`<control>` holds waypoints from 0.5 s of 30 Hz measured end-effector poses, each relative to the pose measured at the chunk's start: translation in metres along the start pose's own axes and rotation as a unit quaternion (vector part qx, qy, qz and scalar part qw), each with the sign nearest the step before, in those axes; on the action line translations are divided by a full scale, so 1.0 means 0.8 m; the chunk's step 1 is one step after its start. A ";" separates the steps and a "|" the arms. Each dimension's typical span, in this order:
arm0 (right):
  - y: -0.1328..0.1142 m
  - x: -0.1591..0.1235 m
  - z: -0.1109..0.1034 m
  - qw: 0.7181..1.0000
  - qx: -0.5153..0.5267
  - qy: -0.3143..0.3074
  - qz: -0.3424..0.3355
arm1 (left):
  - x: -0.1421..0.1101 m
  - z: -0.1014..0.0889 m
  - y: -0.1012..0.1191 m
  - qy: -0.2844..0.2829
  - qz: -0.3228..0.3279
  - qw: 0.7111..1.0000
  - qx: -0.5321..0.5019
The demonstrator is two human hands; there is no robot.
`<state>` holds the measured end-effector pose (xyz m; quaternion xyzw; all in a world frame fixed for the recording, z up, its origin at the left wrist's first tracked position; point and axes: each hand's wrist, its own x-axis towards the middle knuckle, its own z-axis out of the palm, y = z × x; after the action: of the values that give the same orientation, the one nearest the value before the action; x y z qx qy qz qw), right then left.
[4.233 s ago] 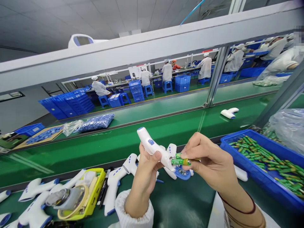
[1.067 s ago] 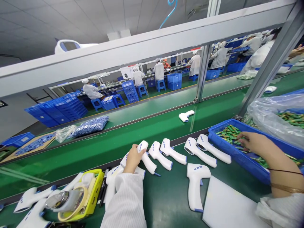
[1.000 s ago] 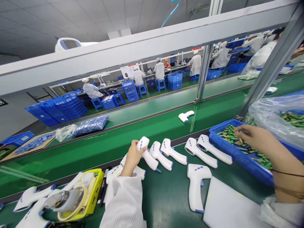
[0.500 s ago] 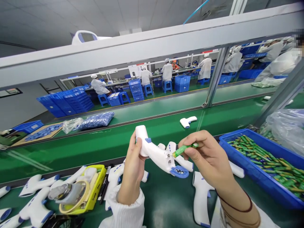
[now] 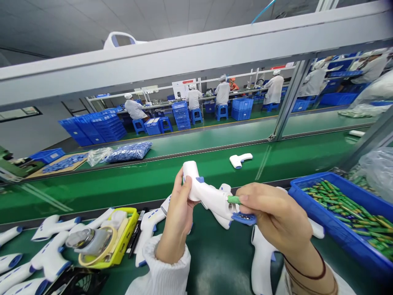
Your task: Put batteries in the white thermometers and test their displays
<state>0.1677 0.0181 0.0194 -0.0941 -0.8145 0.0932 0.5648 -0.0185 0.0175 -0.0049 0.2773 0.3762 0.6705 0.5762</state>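
My left hand (image 5: 181, 205) is closed around the head of a white infrared thermometer (image 5: 211, 196) with a blue trigger. The handle points right, and its blue battery cover (image 5: 244, 218) hangs open at the end. Between the thumb and fingers of my right hand (image 5: 276, 213) is a green battery (image 5: 233, 199). The battery's front end is at the upper of the handle's openings, partly inside it as far as I can see. Another white thermometer (image 5: 262, 262) lies on the table below my right hand.
A blue bin (image 5: 340, 246) of green batteries stands at the right. More white thermometers (image 5: 52, 254) lie at the left, beside a yellow tray (image 5: 123, 241) holding a jar and tape. One thermometer (image 5: 240, 159) rests on the green conveyor (image 5: 172, 164). Co-workers sit far behind.
My right hand has brought the battery left to the thermometer's handle, so its tip now meets the opening. The camera view has shifted slightly.
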 end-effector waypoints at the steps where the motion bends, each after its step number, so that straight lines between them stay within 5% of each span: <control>1: 0.001 0.000 -0.002 1.000 0.000 -0.016 -0.008 | -0.001 0.001 -0.001 -0.004 -0.002 1.000 -0.001; 5: -0.005 -0.002 -0.005 0.991 0.054 -0.045 0.117 | -0.002 0.003 -0.003 -0.019 -0.024 0.999 -0.020; 10: -0.017 -0.001 -0.010 0.919 0.254 0.029 0.299 | 0.001 0.002 0.000 -0.009 -0.019 1.000 -0.015; 15: -0.004 0.008 -0.018 0.860 0.334 -0.069 0.379 | 0.001 -0.001 0.002 -0.024 -0.006 1.000 0.009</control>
<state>0.1789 0.0173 0.0314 -0.1948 -0.6730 0.5725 0.4258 -0.0205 0.0180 -0.0041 0.2961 0.3695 0.6572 0.5864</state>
